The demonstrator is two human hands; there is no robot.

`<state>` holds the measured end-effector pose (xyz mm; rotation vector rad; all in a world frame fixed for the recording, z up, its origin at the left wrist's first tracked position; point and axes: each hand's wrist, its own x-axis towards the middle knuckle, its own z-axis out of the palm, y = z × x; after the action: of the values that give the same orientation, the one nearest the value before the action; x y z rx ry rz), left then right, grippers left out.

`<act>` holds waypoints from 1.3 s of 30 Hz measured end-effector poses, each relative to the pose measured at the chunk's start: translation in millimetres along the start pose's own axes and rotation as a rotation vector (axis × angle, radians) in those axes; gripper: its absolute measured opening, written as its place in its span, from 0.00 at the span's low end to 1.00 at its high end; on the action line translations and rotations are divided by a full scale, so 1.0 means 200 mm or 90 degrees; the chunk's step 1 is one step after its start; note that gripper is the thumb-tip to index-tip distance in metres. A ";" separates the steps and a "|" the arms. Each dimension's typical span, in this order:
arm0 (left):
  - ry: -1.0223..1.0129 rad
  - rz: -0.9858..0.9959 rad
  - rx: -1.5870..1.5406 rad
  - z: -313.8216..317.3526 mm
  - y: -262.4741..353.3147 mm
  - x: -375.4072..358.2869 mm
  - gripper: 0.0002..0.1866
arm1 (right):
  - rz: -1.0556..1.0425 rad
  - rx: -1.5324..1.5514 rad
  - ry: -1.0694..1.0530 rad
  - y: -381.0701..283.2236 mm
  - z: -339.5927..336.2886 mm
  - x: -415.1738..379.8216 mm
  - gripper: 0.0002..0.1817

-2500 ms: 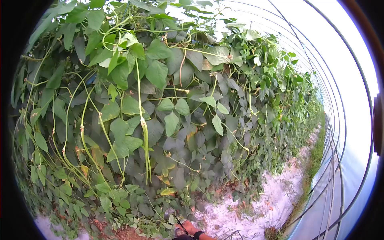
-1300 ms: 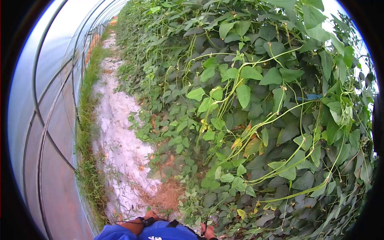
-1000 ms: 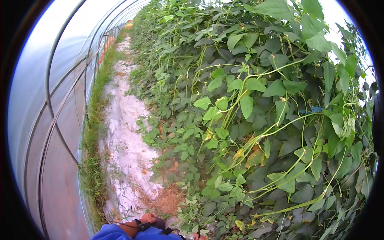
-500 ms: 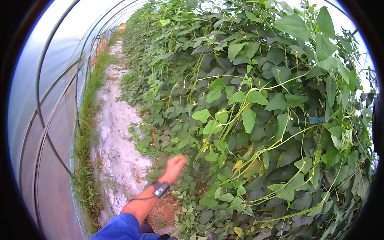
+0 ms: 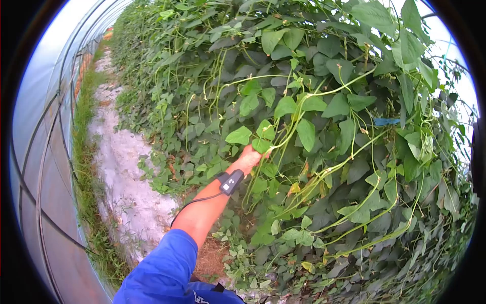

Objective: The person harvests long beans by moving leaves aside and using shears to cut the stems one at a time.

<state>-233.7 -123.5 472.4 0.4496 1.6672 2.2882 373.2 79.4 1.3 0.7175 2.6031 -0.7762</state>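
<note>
My left hand (image 5: 250,158) reaches up into the foliage, its fingers closed at a bundle of thin green vine stems (image 5: 286,137). A leaf (image 5: 261,145) covers part of the fingers. Broad green leaves (image 5: 306,134) hang from the same stems, just right of the hand. Below and to the right, long trailing vines (image 5: 349,161) arch out from the plant wall, some with small dried nodes. A black device (image 5: 231,182) with a cable is strapped to my left wrist, below a blue sleeve (image 5: 164,263). My right hand is out of view.
Dense climbing plants (image 5: 212,66) fill the middle and right. On the left runs a pale ground strip (image 5: 121,152) edged with grass (image 5: 86,147), beside the plastic tunnel wall (image 5: 38,137) and its curved metal pipes (image 5: 58,93). A blue strip (image 5: 386,121) shows among the leaves.
My left hand has moved up and right, from low beside the plants to the vine stems. The view has shifted right, so the path and tunnel wall sit farther left.
</note>
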 end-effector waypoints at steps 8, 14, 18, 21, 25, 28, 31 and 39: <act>-0.080 0.029 -0.160 -0.04 -0.12 -0.03 0.13 | 0.083 0.112 0.022 -0.13 0.07 -0.14 0.26; -0.026 0.106 0.006 -0.34 -0.17 -0.03 0.12 | 0.108 0.141 0.020 -0.12 0.08 -0.21 0.27; -0.040 0.089 0.140 -0.50 -0.17 -0.21 0.09 | 0.097 0.133 0.018 -0.09 0.02 -0.18 0.27; 0.070 0.151 0.164 -0.63 -0.30 -0.29 0.05 | 0.078 0.137 0.017 -0.12 -0.07 -0.11 0.27; 0.165 0.159 0.328 -0.87 -0.38 -0.30 0.06 | 0.073 0.205 -0.010 -0.26 -0.24 -0.02 0.28; 0.166 0.123 0.351 -0.85 -0.23 -0.39 0.06 | 0.327 0.573 -0.089 -0.16 -0.13 0.26 0.18; 0.119 0.132 0.265 -0.87 -0.17 -0.43 0.06 | 0.320 0.600 -0.073 -0.27 -0.17 0.31 0.16; 0.036 -0.040 0.122 -0.99 -0.02 -0.63 0.13 | 0.216 0.610 -0.031 -0.17 -0.07 0.45 0.16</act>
<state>-198.0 -343.3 400.6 0.3709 1.9105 2.1246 278.0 96.1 -12.6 1.2988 1.8620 -1.8869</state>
